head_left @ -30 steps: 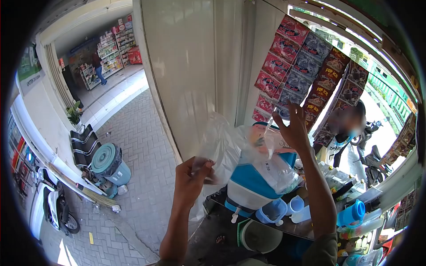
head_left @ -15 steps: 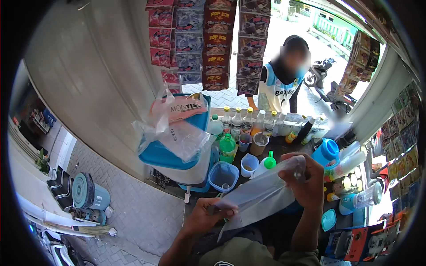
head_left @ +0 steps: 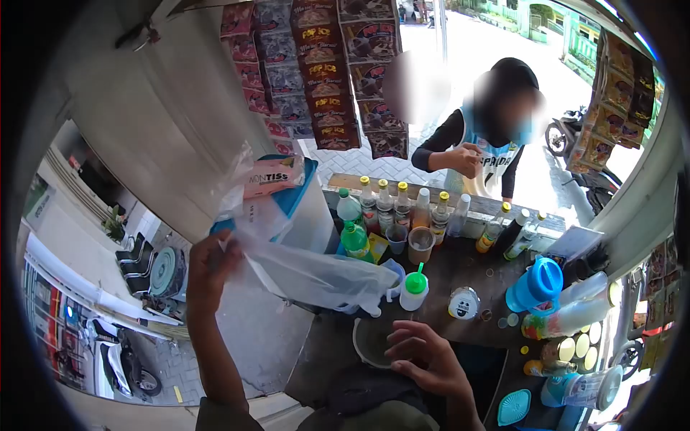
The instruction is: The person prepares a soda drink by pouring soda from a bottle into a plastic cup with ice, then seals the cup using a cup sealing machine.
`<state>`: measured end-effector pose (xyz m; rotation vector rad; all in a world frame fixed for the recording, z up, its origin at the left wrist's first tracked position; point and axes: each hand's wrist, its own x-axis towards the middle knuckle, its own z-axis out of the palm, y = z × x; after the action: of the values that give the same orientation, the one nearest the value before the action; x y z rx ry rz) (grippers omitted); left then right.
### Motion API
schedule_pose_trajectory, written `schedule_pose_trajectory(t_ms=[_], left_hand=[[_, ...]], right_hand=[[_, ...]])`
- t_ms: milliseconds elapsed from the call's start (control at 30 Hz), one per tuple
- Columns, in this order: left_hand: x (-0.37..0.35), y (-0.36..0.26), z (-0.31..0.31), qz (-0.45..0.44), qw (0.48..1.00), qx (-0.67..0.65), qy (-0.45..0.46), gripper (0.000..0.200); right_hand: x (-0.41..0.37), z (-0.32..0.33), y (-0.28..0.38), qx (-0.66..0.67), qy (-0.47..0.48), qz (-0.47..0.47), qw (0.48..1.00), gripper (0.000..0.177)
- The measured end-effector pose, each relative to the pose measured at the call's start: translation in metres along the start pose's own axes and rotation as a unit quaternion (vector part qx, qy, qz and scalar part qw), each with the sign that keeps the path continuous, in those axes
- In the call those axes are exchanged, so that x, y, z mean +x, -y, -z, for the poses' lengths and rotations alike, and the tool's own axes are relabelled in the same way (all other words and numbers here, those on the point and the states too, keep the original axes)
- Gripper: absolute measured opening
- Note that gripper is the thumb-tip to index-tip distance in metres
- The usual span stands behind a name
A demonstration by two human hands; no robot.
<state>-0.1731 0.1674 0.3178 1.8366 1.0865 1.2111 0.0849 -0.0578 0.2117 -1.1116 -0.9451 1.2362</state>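
Note:
A long clear plastic bag (head_left: pixel 316 276) stretches sideways through the air in front of the blue-lidded box. My left hand (head_left: pixel 214 264), raised and a little blurred, is closed on one end of it. The bag's other end hangs loose near a white squeeze bottle with a green top (head_left: pixel 413 291). My right hand (head_left: pixel 425 359) holds nothing, its fingers apart and slightly curled, over the rim of a pale round container (head_left: pixel 366 345). Behind the bag stand a green bottle (head_left: pixel 356 241) and a cup of brown contents (head_left: pixel 421 244).
Yellow-capped bottles (head_left: pixel 384 205) line the ledge. A blue pitcher (head_left: pixel 535 285), a cup with a smiling face (head_left: pixel 464 303) and a blender (head_left: pixel 582 388) stand right. Drink sachets (head_left: pixel 327 72) hang overhead. A person (head_left: pixel 496 136) stands outside, one hand raised.
My left hand has moved up and left with the bag. My right hand has let go of the bag and dropped lower. The person outside has raised a hand.

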Motion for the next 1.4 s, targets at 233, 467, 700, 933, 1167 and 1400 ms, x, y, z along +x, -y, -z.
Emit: schedule_pose_trajectory(t_ms=[233,467,700,933,1167,1400], left_hand=[[0.205,0.082,0.053,-0.261,0.958,0.113,-0.035,0.016],[0.195,0.158,0.051,-0.133,0.927,0.295,0.189,0.035],[0.240,0.067,0.107,-0.225,0.845,0.310,0.372,0.071],[0.150,-0.082,-0.004,-0.447,0.542,0.671,-0.237,0.046],[0.040,-0.079,-0.101,-0.478,0.685,0.449,-0.316,0.031],[-0.123,-0.005,-0.243,-0.256,0.917,0.278,-0.127,0.026]], right_hand=[[0.024,-0.033,-0.044,-0.089,0.139,0.033,0.986,0.045],[-0.050,0.043,-0.033,-0.108,-0.199,0.045,0.973,0.034],[-0.189,0.280,0.068,-0.326,-0.671,0.114,0.656,0.018],[-0.173,0.562,0.051,-0.625,-0.452,-0.158,0.616,0.017],[-0.127,0.662,-0.013,-0.751,-0.182,-0.329,0.543,0.021],[-0.112,0.665,-0.011,-0.799,-0.162,-0.351,0.460,0.016]])
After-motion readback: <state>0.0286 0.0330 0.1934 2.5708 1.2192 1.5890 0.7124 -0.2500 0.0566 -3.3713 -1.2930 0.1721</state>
